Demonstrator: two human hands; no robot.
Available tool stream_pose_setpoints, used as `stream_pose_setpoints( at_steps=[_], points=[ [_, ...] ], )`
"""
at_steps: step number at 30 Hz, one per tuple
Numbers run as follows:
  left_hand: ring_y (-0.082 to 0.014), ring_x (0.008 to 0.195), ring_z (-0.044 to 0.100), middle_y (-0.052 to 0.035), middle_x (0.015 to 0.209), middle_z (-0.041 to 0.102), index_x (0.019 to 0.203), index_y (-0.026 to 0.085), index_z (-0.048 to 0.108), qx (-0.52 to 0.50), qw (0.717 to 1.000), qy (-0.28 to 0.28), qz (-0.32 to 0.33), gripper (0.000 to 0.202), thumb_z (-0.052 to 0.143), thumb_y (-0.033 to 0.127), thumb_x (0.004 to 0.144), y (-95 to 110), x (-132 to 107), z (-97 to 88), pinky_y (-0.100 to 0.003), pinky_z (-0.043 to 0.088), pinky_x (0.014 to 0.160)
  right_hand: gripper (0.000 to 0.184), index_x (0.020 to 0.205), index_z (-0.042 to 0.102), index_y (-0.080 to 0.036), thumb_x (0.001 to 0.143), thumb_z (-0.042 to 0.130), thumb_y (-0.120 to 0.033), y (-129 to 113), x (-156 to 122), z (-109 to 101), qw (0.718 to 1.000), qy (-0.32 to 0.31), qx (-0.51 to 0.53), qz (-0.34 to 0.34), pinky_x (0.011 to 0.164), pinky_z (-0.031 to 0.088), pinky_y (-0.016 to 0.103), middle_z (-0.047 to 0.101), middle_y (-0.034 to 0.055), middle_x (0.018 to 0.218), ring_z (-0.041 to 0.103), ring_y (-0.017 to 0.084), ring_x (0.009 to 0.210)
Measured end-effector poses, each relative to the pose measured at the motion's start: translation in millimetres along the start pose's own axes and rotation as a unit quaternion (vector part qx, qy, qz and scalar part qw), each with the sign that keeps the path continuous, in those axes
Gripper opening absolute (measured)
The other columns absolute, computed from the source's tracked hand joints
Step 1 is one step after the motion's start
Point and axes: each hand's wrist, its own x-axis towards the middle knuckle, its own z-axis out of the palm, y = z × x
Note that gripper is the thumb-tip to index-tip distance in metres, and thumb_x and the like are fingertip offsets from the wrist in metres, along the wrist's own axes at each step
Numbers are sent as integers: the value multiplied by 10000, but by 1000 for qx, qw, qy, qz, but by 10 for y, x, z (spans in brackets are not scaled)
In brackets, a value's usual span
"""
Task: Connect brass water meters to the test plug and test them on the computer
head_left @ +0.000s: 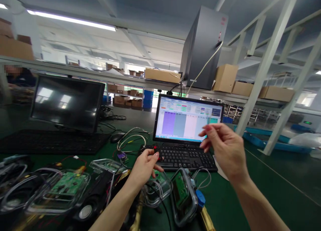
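Note:
My left hand (146, 164) is over the front left of a black keyboard (184, 157), thumb and index finger closed on a small red and black connector (155, 148). My right hand (225, 149) is raised in front of the lower right of a lit monitor (188, 119). Its fingers are loosely bent, slightly apart, and I see nothing in them. Below the hands lies a clear plastic case with a green circuit board (182, 191), a blue plug (200, 197) beside it. Another clear case (160, 187) with grey cable sits partly under my left hand.
Left on the green bench are opened clear cases with circuit boards (66, 183), black round parts and wires. Behind them stand a dark monitor (66, 102), another keyboard (52, 141) and a mouse (117, 137). A computer tower (204, 50) and cardboard boxes rest on the shelf above. Far left is a person.

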Motion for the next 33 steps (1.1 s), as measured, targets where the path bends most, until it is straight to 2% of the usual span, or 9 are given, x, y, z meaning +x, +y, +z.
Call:
stream_pose_setpoints(
  at_steps=[3, 5, 7, 11, 17, 22, 27, 33],
  points=[
    [-144, 483, 627, -37, 770, 616, 948, 151, 429, 4, 1000, -7, 25, 200, 484, 319, 853, -24, -9, -15, -166, 335, 318, 231, 826, 611, -157, 830, 555, -381, 222, -107, 290, 983, -162, -52, 74, 412, 425, 190, 594, -18, 570, 529, 81, 437],
    [-140, 475, 620, -36, 791, 613, 971, 152, 438, 3, 999, -10, 36, 238, 497, 343, 842, -32, -15, -21, -164, 314, 305, 218, 870, 602, -156, 822, 543, -360, 428, -165, 440, 967, -220, -50, 121, 403, 417, 193, 570, -33, 543, 532, 89, 429],
    [-146, 475, 619, -38, 785, 615, 978, 153, 433, 2, 999, -8, 37, 256, 496, 358, 839, -34, -17, -22, -165, 311, 301, 229, 909, 575, -159, 808, 541, -361, 606, -193, 534, 956, -247, -23, 157, 373, 397, 187, 588, -31, 622, 545, 89, 428],
    [-153, 495, 626, -26, 718, 608, 961, 154, 413, 4, 999, 1, 32, 247, 485, 359, 844, -31, -11, -19, -165, 347, 326, 293, 862, 539, -158, 811, 521, -446, 771, -193, 571, 940, -270, -9, 209, 327, 332, 165, 587, -36, 651, 514, 67, 378],
    [-151, 504, 625, -25, 726, 607, 945, 153, 441, -12, 999, -3, 45, 261, 514, 372, 823, -58, -5, -24, -166, 345, 320, 361, 811, 527, -154, 787, 539, -514, 822, -221, 521, 915, -315, 16, 253, 362, 368, 161, 581, -45, 615, 522, 62, 392],
    [-164, 570, 654, -78, 836, 653, 938, 146, 434, -9, 999, -7, 36, 220, 497, 333, 842, -66, -14, -16, -178, 401, 362, 387, 817, 554, -159, 753, 555, -540, 880, -248, 537, 908, -313, 5, 278, 366, 375, 179, 602, -28, 620, 520, 71, 399],
    [-179, 603, 665, -60, 792, 627, 956, 136, 421, -10, 1000, 10, 20, 189, 489, 283, 859, -14, -28, -6, -194, 445, 396, 388, 797, 590, -145, 723, 594, -526, 889, -252, 552, 902, -306, 37, 302, 455, 466, 209, 645, 15, 679, 582, 95, 484],
    [-182, 600, 666, -60, 770, 626, 967, 122, 422, -2, 1000, 7, 20, 190, 488, 273, 872, -9, -28, 0, -191, 447, 394, 358, 777, 589, -140, 698, 625, -488, 885, -272, 557, 896, -304, 46, 321, 486, 490, 231, 663, 34, 685, 600, 111, 508]
  ],
)
